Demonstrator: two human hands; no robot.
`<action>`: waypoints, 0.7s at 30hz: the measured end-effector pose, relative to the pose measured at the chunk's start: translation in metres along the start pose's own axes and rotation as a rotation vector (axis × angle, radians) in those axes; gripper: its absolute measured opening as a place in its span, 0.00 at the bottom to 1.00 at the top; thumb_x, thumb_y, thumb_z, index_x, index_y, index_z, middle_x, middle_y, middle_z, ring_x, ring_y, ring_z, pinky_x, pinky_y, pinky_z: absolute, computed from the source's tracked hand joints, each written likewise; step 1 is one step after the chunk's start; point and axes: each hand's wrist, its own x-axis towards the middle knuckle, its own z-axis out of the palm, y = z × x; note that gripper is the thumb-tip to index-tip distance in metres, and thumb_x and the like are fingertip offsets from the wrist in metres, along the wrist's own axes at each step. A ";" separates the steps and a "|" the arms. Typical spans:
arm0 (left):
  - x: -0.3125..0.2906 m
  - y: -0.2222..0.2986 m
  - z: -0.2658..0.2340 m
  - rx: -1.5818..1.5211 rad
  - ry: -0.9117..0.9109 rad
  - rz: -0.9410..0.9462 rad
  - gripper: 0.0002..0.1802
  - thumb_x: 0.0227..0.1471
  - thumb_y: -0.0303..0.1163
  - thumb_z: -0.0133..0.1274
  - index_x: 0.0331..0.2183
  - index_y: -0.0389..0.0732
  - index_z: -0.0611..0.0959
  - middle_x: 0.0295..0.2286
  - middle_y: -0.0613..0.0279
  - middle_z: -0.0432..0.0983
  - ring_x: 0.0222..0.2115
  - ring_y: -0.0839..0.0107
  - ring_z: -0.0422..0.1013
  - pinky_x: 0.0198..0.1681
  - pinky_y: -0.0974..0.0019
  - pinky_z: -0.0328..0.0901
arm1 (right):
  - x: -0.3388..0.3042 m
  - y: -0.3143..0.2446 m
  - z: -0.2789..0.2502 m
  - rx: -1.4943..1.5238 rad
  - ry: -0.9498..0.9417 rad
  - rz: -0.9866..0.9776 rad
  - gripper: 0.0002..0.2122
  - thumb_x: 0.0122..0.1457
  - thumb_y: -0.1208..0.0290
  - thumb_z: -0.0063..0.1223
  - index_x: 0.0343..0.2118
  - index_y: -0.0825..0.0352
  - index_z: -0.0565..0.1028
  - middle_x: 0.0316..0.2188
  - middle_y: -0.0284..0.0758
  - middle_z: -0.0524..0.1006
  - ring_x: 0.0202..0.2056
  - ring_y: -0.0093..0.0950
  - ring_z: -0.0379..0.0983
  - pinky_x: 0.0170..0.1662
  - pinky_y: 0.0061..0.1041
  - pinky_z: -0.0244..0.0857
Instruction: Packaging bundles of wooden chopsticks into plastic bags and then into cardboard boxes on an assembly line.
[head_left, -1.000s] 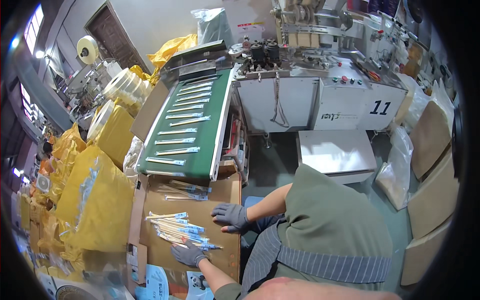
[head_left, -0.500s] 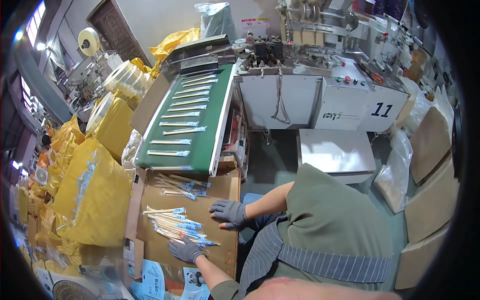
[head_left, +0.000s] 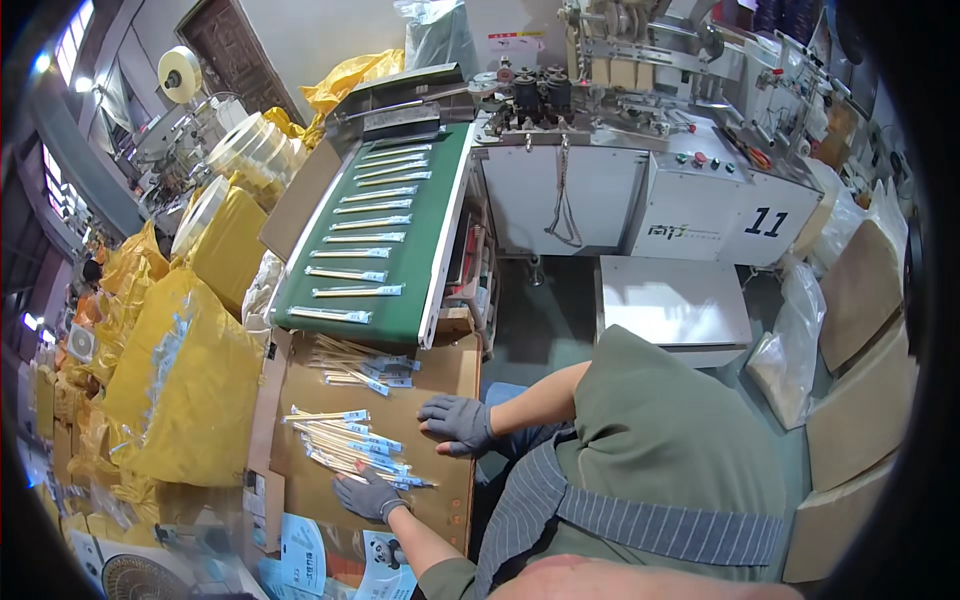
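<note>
Wrapped chopsticks [head_left: 345,436] with blue-and-clear sleeves lie in a loose, fanned pile on a brown cardboard work surface [head_left: 445,375]. My left hand [head_left: 368,495], in a grey glove with bare fingertips, rests at the near edge of this pile, its fingers stretched out against the lowest packets. To the pile's right, my right hand [head_left: 458,424], gloved alike, lies flat on the cardboard with fingers spread and nothing in it. A smaller heap of wrapped chopsticks [head_left: 362,364] sits farther off, just below the green conveyor belt [head_left: 300,292], which carries a spaced row of single packets.
Yellow sacks [head_left: 180,390] crowd the left side. A white machine [head_left: 560,200] with control buttons stands beyond, with a low white box [head_left: 675,300] before it. Blue printed bags [head_left: 303,555] lie at the near edge. Cardboard boxes [head_left: 850,430] line the right.
Packets on the belt have moved toward its near end, and the one at the very end has gone from the belt. Both hands stay almost where they were.
</note>
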 end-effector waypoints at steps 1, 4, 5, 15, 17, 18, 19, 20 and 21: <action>0.000 0.000 0.000 0.002 0.005 0.003 0.35 0.55 0.54 0.41 0.47 0.28 0.72 0.48 0.42 0.67 0.50 0.50 0.62 0.54 0.52 0.55 | 0.000 0.000 0.001 -0.005 0.004 -0.005 0.21 0.52 0.55 0.48 0.42 0.69 0.69 0.45 0.47 0.68 0.50 0.45 0.62 0.54 0.41 0.56; 0.000 -0.001 0.001 -0.002 0.006 -0.006 0.35 0.55 0.54 0.42 0.47 0.28 0.72 0.48 0.42 0.67 0.50 0.50 0.62 0.54 0.52 0.55 | 0.001 0.000 0.001 -0.010 -0.003 -0.007 0.21 0.53 0.55 0.47 0.43 0.69 0.69 0.46 0.47 0.68 0.50 0.45 0.62 0.54 0.42 0.56; 0.000 -0.002 0.003 -0.004 0.006 -0.007 0.35 0.55 0.54 0.42 0.47 0.28 0.72 0.48 0.42 0.67 0.50 0.50 0.62 0.54 0.52 0.55 | 0.001 0.000 0.001 -0.011 -0.005 -0.008 0.21 0.53 0.55 0.47 0.43 0.69 0.69 0.46 0.47 0.68 0.50 0.45 0.62 0.54 0.42 0.56; 0.000 -0.001 0.002 0.002 0.037 0.012 0.35 0.54 0.54 0.42 0.46 0.29 0.73 0.47 0.44 0.68 0.50 0.52 0.63 0.54 0.54 0.55 | 0.001 0.001 0.006 -0.040 0.047 -0.030 0.21 0.48 0.56 0.50 0.40 0.68 0.69 0.44 0.45 0.68 0.49 0.43 0.62 0.53 0.40 0.57; 0.000 0.000 0.001 0.008 0.043 0.017 0.35 0.54 0.54 0.42 0.45 0.29 0.74 0.47 0.43 0.68 0.50 0.52 0.63 0.54 0.54 0.55 | 0.001 0.000 0.005 -0.031 0.041 -0.024 0.21 0.48 0.56 0.50 0.40 0.67 0.69 0.44 0.45 0.68 0.49 0.44 0.62 0.53 0.40 0.57; -0.001 0.001 -0.001 0.002 0.034 0.010 0.35 0.54 0.54 0.42 0.45 0.29 0.74 0.47 0.43 0.68 0.50 0.52 0.63 0.54 0.54 0.55 | 0.001 0.000 0.005 -0.034 0.035 -0.024 0.21 0.48 0.56 0.50 0.40 0.67 0.69 0.44 0.45 0.68 0.49 0.44 0.62 0.53 0.40 0.57; -0.001 0.002 -0.002 -0.004 0.024 0.004 0.35 0.54 0.54 0.42 0.45 0.29 0.74 0.47 0.43 0.68 0.50 0.52 0.63 0.54 0.54 0.55 | 0.001 -0.001 0.004 -0.037 0.031 -0.023 0.21 0.49 0.56 0.50 0.40 0.67 0.68 0.44 0.45 0.68 0.49 0.44 0.62 0.53 0.40 0.57; 0.000 0.003 -0.003 -0.004 0.023 0.004 0.35 0.54 0.54 0.42 0.45 0.29 0.74 0.47 0.43 0.68 0.50 0.52 0.63 0.54 0.54 0.55 | 0.001 0.000 0.004 -0.036 0.030 -0.023 0.21 0.49 0.56 0.50 0.40 0.67 0.68 0.44 0.45 0.68 0.49 0.44 0.62 0.53 0.40 0.57; -0.001 0.003 -0.003 -0.004 0.024 0.007 0.35 0.54 0.54 0.42 0.45 0.29 0.74 0.47 0.43 0.68 0.50 0.52 0.63 0.54 0.54 0.55 | 0.000 0.000 0.004 -0.037 0.033 -0.020 0.21 0.49 0.56 0.50 0.40 0.67 0.68 0.44 0.45 0.68 0.49 0.44 0.62 0.53 0.40 0.56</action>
